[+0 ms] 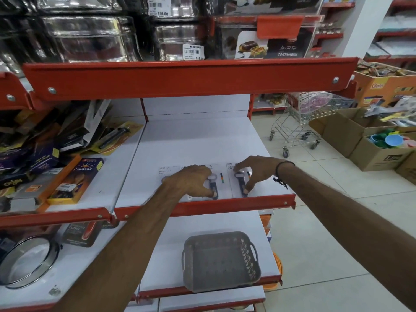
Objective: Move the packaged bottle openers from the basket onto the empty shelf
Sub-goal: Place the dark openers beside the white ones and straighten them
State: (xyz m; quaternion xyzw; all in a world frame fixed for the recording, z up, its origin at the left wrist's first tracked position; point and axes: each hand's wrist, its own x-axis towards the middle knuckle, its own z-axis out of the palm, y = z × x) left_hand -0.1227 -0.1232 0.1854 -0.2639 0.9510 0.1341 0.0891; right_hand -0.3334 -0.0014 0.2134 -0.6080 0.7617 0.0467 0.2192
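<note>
Packaged bottle openers lie flat in a row near the front edge of the white shelf (191,140). My left hand (191,182) presses down on one white-carded opener (212,183), with the thumb at its lower end. My right hand (254,171) pinches the rightmost packaged opener (239,183) between fingers and thumb as it rests on the shelf. Another card (165,171) shows left of my left hand. The grey plastic basket (219,260) stands on the lower shelf below, and nothing is visible inside it.
Boxed goods (74,179) crowd the shelf section to the left. Glass containers (90,37) fill the shelf above, behind its red rim (189,77). A wire trolley (299,122) and open cardboard boxes (378,152) stand on the tiled floor at right.
</note>
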